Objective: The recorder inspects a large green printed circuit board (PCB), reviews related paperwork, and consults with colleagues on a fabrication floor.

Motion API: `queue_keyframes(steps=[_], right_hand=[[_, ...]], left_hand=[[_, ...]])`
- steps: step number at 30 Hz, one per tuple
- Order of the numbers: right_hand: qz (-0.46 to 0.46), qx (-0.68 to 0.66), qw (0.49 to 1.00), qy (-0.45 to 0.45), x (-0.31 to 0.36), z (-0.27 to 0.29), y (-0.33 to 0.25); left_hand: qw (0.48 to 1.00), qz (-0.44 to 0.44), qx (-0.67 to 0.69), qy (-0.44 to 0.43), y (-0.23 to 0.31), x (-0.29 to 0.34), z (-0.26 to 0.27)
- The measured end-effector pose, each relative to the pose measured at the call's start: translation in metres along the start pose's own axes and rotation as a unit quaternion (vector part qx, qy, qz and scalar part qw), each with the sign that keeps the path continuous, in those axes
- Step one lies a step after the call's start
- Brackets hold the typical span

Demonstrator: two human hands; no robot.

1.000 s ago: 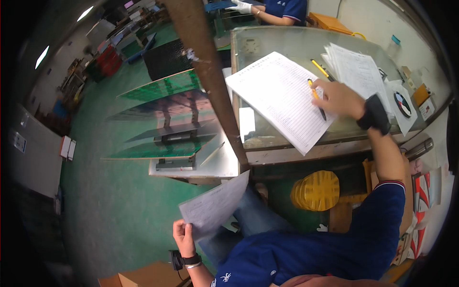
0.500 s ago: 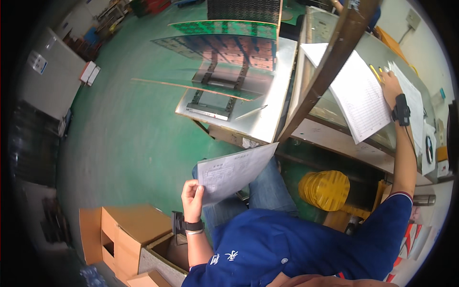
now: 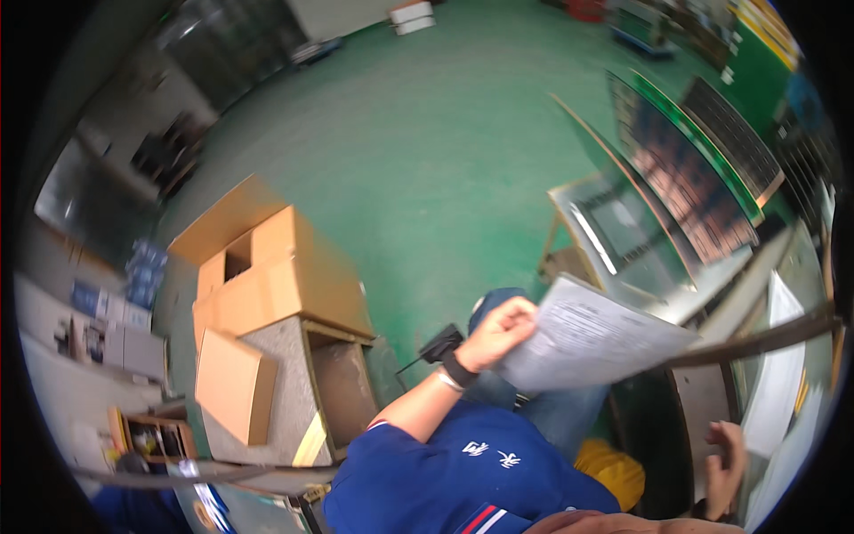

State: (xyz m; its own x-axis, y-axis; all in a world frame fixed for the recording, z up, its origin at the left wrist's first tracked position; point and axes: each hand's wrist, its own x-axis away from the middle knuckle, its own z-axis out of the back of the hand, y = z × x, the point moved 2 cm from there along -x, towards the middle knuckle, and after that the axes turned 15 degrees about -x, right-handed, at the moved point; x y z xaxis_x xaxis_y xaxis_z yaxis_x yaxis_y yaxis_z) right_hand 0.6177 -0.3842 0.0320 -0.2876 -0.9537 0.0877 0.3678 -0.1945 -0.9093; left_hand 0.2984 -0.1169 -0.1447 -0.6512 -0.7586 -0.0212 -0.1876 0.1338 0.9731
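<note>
My left hand [image 3: 501,333] grips the edge of a printed paper sheet [image 3: 594,343], thumb against fingers, and holds it above my knees. The sheet is tilted and bows a little; its far end reaches toward the workbench. At the lower right, my right hand [image 3: 725,465] is raised with its fingers curved and apart, and nothing shows in it. Close beside it lie white papers [image 3: 767,392] on a tabletop, with yellow pens [image 3: 801,392] among them. My right forearm is mostly out of view.
Upright patterned panels [image 3: 680,178] stand in a rack on a metal-topped bench [image 3: 578,200] ahead right. A brown bar [image 3: 756,343] crosses near the papers. On my left, cartons [image 3: 294,294] sit by a grey-topped stand [image 3: 289,378]. A yellow roll [image 3: 609,472] is beside my legs.
The view has swung left, bringing the cartons and stand further in. My right hand has come away from the papers and pens; my left hand still holds the sheet.
</note>
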Motion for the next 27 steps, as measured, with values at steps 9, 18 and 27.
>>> queue_keyframes(steps=[9,18,27], right_hand=[[-0.016,-0.288,0.949,-0.124,-0.062,-0.151,0.072],[0.04,-0.281,0.958,0.051,-0.086,-0.163,0.081],[0.105,-0.22,0.97,0.009,-0.119,-0.188,0.078]], left_hand=[[0.985,-0.078,0.148,-0.03,0.008,0.014,-0.017],[0.995,-0.056,0.082,0.03,0.021,0.031,-0.005],[0.985,-0.035,-0.1,0.133,0.017,0.079,0.016]])
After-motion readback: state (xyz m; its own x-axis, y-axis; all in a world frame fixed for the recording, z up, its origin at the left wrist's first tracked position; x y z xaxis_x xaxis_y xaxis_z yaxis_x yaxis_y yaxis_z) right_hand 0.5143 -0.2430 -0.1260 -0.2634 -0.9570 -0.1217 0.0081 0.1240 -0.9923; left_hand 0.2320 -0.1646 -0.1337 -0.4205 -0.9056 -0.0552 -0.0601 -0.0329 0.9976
